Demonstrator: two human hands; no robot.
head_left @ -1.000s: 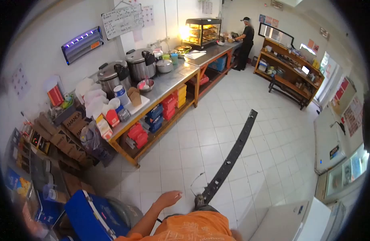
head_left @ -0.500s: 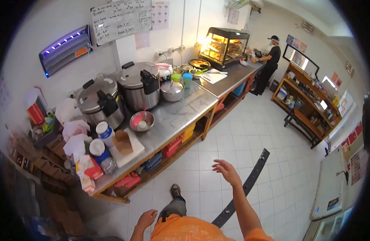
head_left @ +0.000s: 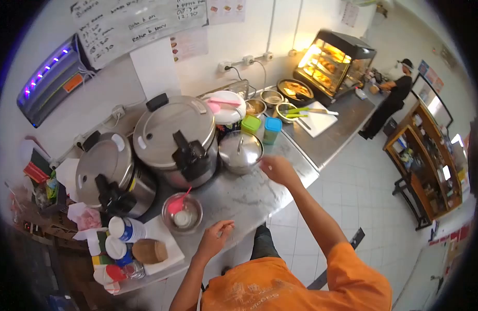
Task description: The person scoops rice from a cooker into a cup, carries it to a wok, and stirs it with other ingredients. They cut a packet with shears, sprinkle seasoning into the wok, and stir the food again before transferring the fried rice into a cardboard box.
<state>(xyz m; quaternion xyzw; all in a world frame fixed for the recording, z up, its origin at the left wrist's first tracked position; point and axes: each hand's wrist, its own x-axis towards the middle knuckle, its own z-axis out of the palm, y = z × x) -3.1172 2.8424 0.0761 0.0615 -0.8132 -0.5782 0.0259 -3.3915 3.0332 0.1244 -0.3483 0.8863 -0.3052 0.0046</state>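
Reaching over the steel counter (head_left: 244, 199), my right hand (head_left: 276, 170) has its slightly blurred fingers stretched toward the right rim of a lidded metal pot (head_left: 240, 151). My left hand (head_left: 216, 239) hovers by the counter's front edge, fingers loosely apart, with nothing in it. To its upper left is a metal bowl (head_left: 168, 224) holding a pink scoop (head_left: 175, 207) and a small whitish cup (head_left: 182, 218). Behind the pot stand a green-lidded container (head_left: 250, 124) and a blue-lidded container (head_left: 272, 126).
Two large steel cookers (head_left: 172, 132) fill the back left of the counter. Stacked cups (head_left: 126, 229) and a brown paper container (head_left: 149, 251) stand at front left. Further right are a white cutting board (head_left: 319, 123), a lit food warmer (head_left: 329, 65) and a person in black (head_left: 397, 96).
I have come closer to the counter. My right hand has moved from over the floor to beside the lidded pot, and my left hand has risen to the counter's front edge.
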